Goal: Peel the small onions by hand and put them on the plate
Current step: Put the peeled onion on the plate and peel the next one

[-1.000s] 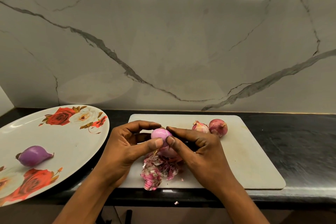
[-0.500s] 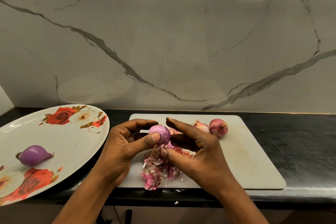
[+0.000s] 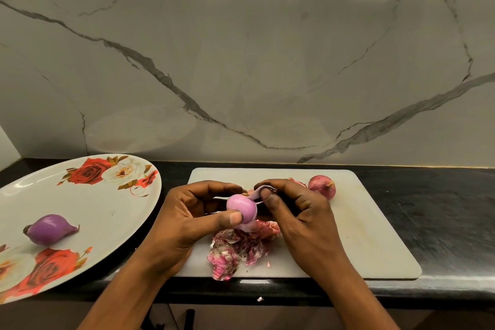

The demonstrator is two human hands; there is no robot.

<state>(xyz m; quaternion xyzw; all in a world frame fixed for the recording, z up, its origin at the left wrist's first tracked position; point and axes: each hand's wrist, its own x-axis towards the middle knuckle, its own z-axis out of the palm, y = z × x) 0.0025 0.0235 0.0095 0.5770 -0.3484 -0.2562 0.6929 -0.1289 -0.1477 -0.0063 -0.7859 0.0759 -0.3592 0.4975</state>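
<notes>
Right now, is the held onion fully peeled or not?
Not fully: the right hand pinches a pale skin strip attached to the onion, which the left hand holds.

Plate (image 3: 107,209): left part cut off.
Held onion (image 3: 241,205): lower part covered by left hand (image 3: 187,220) thumb.
Skin strip (image 3: 261,191): tip hidden in right hand (image 3: 302,214) pinch.
Second onion (image 3: 297,182): mostly behind right hand.
White speck (image 3: 259,299): too small to identify.

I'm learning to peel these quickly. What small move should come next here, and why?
Probably pull the right hand away to tear off the pale skin strip it pinches; that strip is attached to the onion gripped by the left hand above the peel pile.
</notes>
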